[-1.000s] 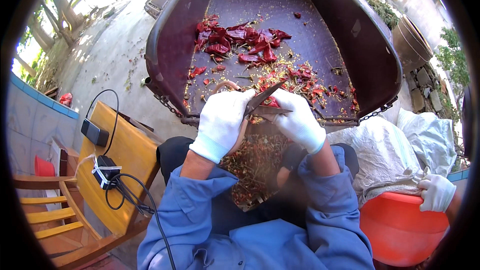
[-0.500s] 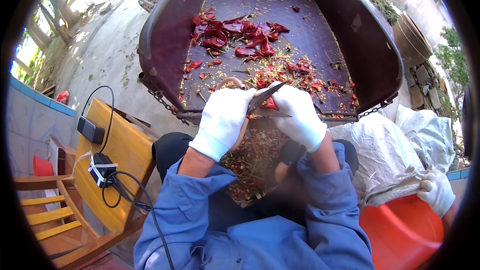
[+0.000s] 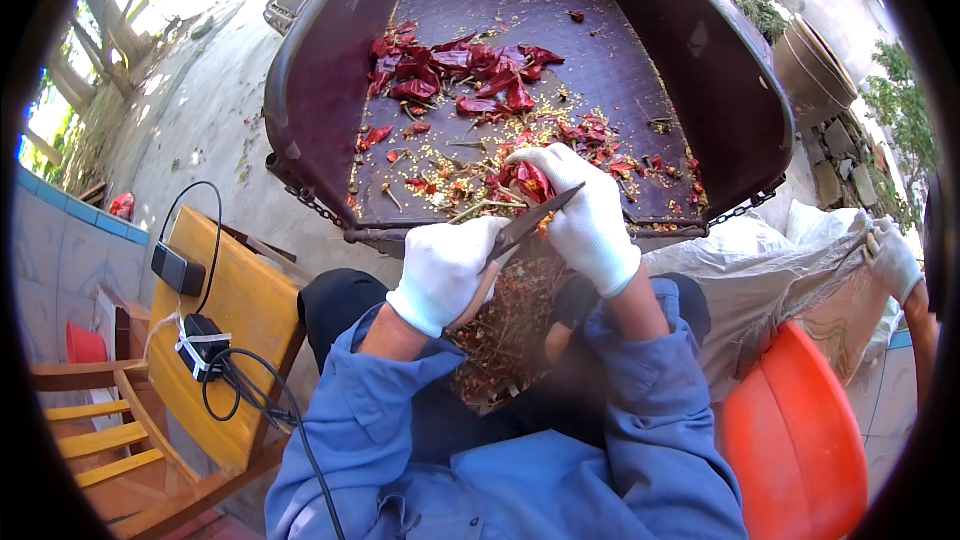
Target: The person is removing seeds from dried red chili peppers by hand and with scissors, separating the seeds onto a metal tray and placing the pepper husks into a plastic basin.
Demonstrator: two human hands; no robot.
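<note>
My left hand (image 3: 446, 275), in a white glove, is closed round the handles of a pair of scissors (image 3: 525, 227). Their dark blades slant up and to the right, passing in front of my right palm. My right hand (image 3: 585, 215), also gloved, grips a dried red chilli pepper (image 3: 530, 181) just above the blades. Most of the scissor handles is hidden by my left glove. Beyond my hands, whole dried chillies (image 3: 455, 65) lie heaped in a dark red cart bed (image 3: 560, 0), with cut pieces, stems and yellow seeds scattered nearer to me.
Stems and chilli bits lie in a pile (image 3: 505, 340) between my legs. At left stands a wooden chair (image 3: 205, 340) carrying black adapters and cable. At right, a co-worker's gloved hand (image 3: 893, 248) holds a white sack (image 3: 735, 280) above a tilted orange-red basin (image 3: 795, 440).
My right hand has risen slightly and now shows a chilli in its fingers. My left hand has lowered with the scissors. The co-worker's hand has lifted the sack, and the basin has tipped.
</note>
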